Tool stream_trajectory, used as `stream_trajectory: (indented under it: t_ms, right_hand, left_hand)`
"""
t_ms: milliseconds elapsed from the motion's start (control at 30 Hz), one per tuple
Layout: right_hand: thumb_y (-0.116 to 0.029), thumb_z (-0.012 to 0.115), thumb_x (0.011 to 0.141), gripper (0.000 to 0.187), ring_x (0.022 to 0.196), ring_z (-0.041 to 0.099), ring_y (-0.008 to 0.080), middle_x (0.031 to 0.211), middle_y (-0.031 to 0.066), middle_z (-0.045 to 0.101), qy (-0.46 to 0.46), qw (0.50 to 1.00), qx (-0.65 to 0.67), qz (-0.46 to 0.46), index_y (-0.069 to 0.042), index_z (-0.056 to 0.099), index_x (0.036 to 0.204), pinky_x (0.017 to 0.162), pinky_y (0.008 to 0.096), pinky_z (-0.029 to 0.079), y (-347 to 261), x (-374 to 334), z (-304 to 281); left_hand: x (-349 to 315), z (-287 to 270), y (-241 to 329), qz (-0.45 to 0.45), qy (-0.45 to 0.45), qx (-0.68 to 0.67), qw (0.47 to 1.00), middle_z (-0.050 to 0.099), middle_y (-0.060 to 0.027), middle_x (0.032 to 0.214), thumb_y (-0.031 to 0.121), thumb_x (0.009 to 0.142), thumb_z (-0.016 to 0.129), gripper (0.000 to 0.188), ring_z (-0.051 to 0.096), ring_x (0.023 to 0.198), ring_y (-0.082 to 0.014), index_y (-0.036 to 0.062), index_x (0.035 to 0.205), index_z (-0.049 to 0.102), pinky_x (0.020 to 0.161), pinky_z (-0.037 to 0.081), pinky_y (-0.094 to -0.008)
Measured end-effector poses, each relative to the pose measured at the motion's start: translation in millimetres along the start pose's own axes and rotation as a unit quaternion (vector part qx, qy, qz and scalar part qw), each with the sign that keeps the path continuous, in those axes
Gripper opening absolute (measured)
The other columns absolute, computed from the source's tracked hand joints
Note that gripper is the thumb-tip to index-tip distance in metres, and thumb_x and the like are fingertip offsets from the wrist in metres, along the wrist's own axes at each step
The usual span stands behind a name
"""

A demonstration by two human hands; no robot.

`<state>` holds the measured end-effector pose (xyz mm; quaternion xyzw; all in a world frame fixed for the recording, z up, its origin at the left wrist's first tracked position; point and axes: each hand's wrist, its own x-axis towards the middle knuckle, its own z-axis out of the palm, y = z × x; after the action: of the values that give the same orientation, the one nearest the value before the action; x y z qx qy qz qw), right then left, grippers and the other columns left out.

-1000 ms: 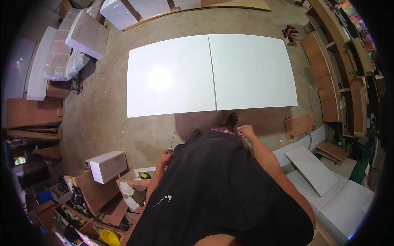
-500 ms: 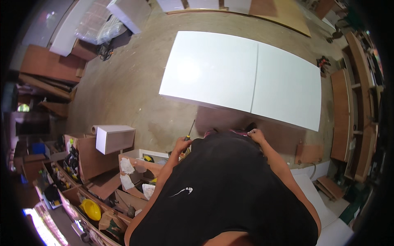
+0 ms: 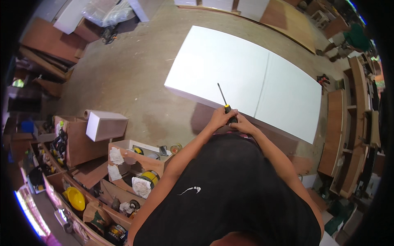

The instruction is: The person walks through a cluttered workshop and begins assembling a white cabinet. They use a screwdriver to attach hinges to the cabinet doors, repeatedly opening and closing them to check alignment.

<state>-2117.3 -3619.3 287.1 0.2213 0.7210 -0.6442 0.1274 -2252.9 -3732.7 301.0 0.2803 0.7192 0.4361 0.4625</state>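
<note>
A screwdriver [image 3: 223, 97] with a black and yellow handle and a long dark shaft points away from me, slightly to the left. Around its handle my left hand [image 3: 220, 119] is closed. My right hand [image 3: 244, 124] meets it from the other side, its bent fingers on the rear end of the handle; whether something small is also in them is hidden. Both hands are in front of my waist, close to the near edge of a large white cabinet panel [image 3: 217, 61]. The shaft shows against the white surface, which a seam divides in two.
At the left stand a wooden tool box [image 3: 135, 162] with tape and papers, a small white box [image 3: 107, 126] and a yellow hard hat [image 3: 75, 199]. Long wooden cabinet frames [image 3: 355, 123] line the right. A person in green [image 3: 356, 37] is at the far right.
My left hand has brought the screwdriver from the left side to the middle, where my right hand has come up from my waist to meet it. The view has shifted a little.
</note>
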Motion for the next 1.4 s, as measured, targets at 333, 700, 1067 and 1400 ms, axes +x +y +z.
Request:
stream_trajectory:
  t_ms: [333,700,1067,1400]
  right_hand:
    - [-0.01,0.066,0.077,0.029,0.063,0.05,0.0095,0.075,0.0006,0.052,0.27,0.924,0.262,0.07,-0.006,0.053,0.102,0.057,0.025,0.042,93.2,-133.8,-114.5]
    - [-0.01,0.063,0.081,0.018,0.056,0.052,0.0099,0.069,0.0005,0.051,0.377,0.89,0.252,0.054,-0.007,0.053,0.096,0.053,0.0243,0.045,187.2,-212.8,-278.8]
    - [-0.013,0.066,0.08,0.017,0.058,0.052,0.0085,0.07,-0.0012,0.051,0.257,0.914,0.304,0.077,-0.008,0.054,0.091,0.055,0.0245,0.043,178.4,-195.4,-285.4]
    - [-0.015,0.065,0.08,0.015,0.058,0.052,0.0083,0.07,-0.0009,0.051,0.23,0.921,0.301,0.094,-0.009,0.055,0.09,0.049,0.0234,0.04,174.4,-172.1,-308.2]
  left_hand:
    - [50.3,82.5,-58.1,-0.235,0.02,-0.441,0.866,0.056,-0.0084,0.094,0.02,0.092,0.057,0.023,0.062,0.083,-0.0205,0.003,0.107,0.053,0.064,0.053,-0.0305]
    - [120.3,161.0,-31.1,-0.372,0.17,-0.547,0.731,0.044,-0.0191,0.123,0.025,0.087,0.059,0.055,0.047,0.112,-0.0354,0.0044,0.132,0.035,0.098,0.038,-0.054]
    - [140.8,186.6,6.3,-0.407,0.342,-0.562,0.633,0.045,0.0058,0.136,0.055,0.077,0.055,0.069,0.038,0.108,-0.0172,0.0193,0.134,0.042,0.08,0.033,-0.0353]
    - [135.9,194.2,19.6,-0.383,0.333,-0.55,0.663,0.05,-0.0025,0.127,0.059,0.079,0.049,0.061,0.045,0.108,-0.0221,0.0221,0.127,0.051,0.078,0.033,-0.0369]
